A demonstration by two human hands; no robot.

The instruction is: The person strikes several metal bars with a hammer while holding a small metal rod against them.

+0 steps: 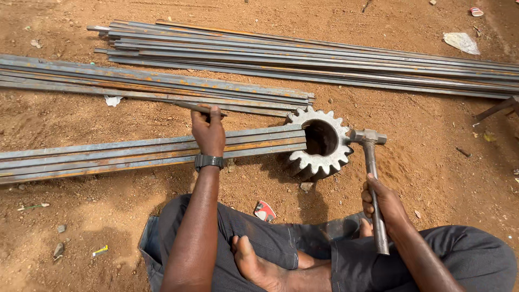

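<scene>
My left hand (208, 130) reaches out over a bundle of flat steel bars (108, 154) and grips the near end of one thin steel bar (162, 101) from the middle stack. In my right hand (385, 203) is the metal handle of a hammer (371, 162); its head rests against the side of a large steel gear wheel (319, 141). The gear lies tilted on the dirt, and the ends of the near bars rest against its toothed rim. I sit cross-legged with bare feet (259, 265) in front of it.
A long stack of steel bars (324, 57) lies across the far ground, another stack (81, 78) at mid left. Red dirt, small stones and scraps of litter (461, 41) surround me. A bent metal piece (494, 110) sits at the right edge.
</scene>
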